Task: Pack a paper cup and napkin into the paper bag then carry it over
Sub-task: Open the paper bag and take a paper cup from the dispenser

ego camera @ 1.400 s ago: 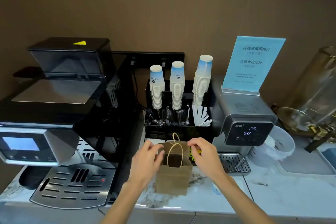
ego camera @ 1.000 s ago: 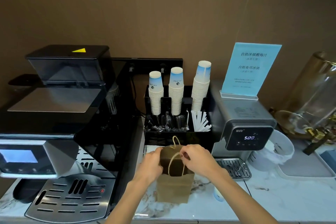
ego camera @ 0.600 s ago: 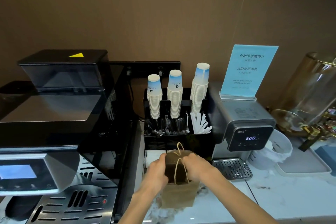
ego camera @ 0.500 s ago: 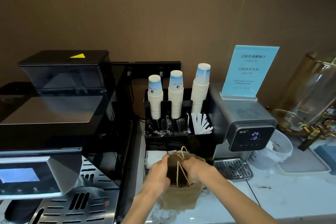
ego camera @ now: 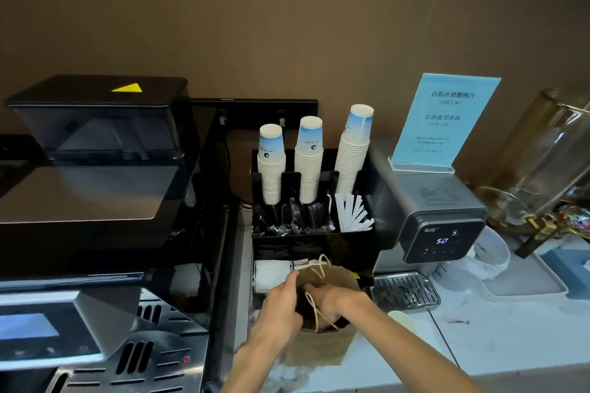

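Fingers (ego camera: 295, 281) of both hands curled round paper bag (ego camera: 319, 348) mouth, spreading it; bag between hands.

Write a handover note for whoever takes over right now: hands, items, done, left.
Left hand: gripping the paper bag at its mouth's left edge.
Right hand: reaching into the mouth, spreading it.
Bag stands on the counter, in front of the black organizer.
Paper cups stacked in the organizer; napkins in its low tray.
Done: bag being opened.
Left: pack cup, napkin; carry over.
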